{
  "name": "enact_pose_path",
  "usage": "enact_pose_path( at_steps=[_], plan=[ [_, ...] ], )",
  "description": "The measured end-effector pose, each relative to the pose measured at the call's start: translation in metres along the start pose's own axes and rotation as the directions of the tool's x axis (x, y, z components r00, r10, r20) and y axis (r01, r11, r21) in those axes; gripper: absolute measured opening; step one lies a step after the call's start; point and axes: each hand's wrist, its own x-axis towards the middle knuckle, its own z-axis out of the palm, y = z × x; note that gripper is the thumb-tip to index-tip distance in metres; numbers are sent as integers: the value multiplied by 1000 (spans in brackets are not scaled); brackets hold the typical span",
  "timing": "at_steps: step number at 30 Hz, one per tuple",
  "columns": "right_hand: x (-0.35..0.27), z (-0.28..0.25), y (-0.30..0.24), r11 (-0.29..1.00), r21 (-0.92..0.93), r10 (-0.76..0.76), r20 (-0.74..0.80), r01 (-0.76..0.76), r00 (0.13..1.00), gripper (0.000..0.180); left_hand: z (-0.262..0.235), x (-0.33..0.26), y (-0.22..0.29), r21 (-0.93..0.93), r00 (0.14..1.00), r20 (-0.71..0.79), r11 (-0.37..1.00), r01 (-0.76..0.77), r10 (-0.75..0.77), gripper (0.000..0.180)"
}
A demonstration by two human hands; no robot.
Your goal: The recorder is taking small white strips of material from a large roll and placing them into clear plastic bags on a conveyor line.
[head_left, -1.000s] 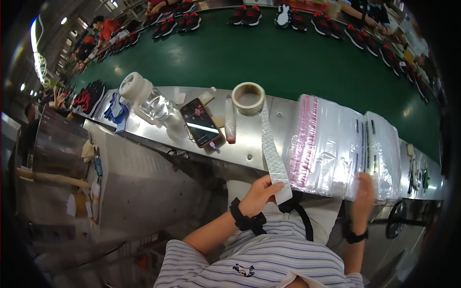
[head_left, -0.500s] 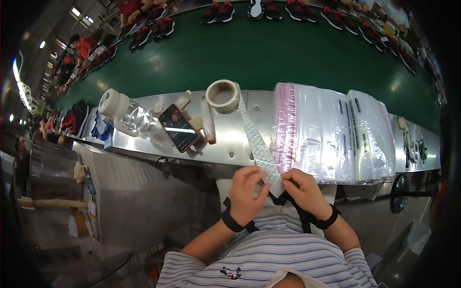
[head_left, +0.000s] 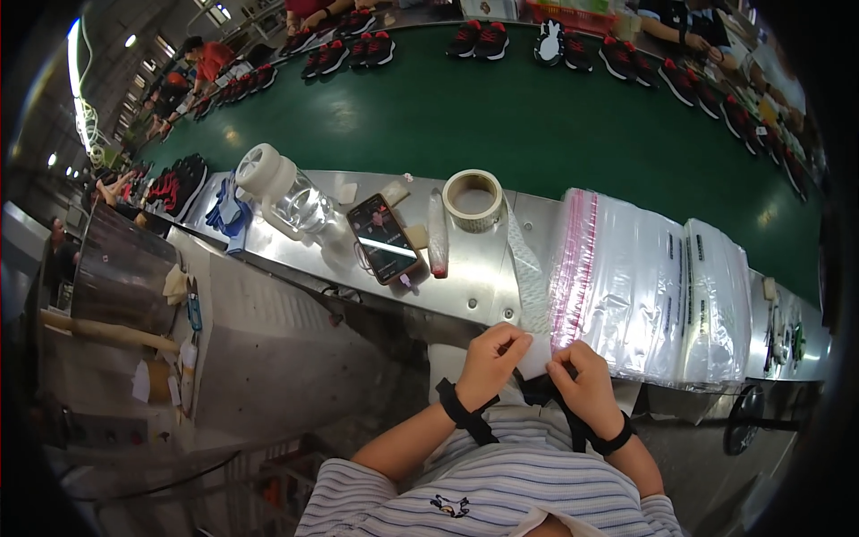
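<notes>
A roll of tape (head_left: 453,199) lies on its side on the metal ledge. From it a long strip of tape (head_left: 525,268), pale with a repeated print, runs down toward me over the ledge's front edge. My left hand (head_left: 486,365) pinches the strip's left edge near its loose end, thumb against fingertips. On the other side, my right hand (head_left: 583,380) is closed on the right corner of that plain white end. The strip's end hangs between both hands, just in front of my striped shirt. Black bands circle both wrists.
Stacked clear plastic bags (head_left: 626,286) lie right of the strip. Leftward are a phone (head_left: 383,240), a water bottle (head_left: 300,199) and a bubble-wrapped stick (head_left: 437,234). Beyond runs a green conveyor belt (head_left: 394,125) lined with black-and-red shoes (head_left: 479,39); people work along its far side.
The view has swung, so everything sits further right. My left hand's fingers, spread beside the strip before, have closed on its edge. My right hand keeps its pinch.
</notes>
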Motion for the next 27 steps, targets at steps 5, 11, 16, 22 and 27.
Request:
enact_pose_path(
  at_steps=[5,11,16,22,27],
  plan=[
    [-7,-31,12,974,28,218,149,-225,964,11,2,14,7,251,956,-4,925,-284,294,5],
    [33,-32,42,853,-522,-211,-361,-10,908,20,45,17,3,665,813,486,468,-582,321,49],
    [35,-25,57,746,-660,-253,-401,-86,880,18,49,10,0,738,823,520,365,-568,230,60],
    [34,-37,77,879,-475,-202,-470,-53,859,11,50,14,15,749,829,479,358,-557,289,56],
    [29,-44,80,909,-411,-255,-415,70,873,7,73,56,69,530,747,659,653,-540,84,44]
  ],
)
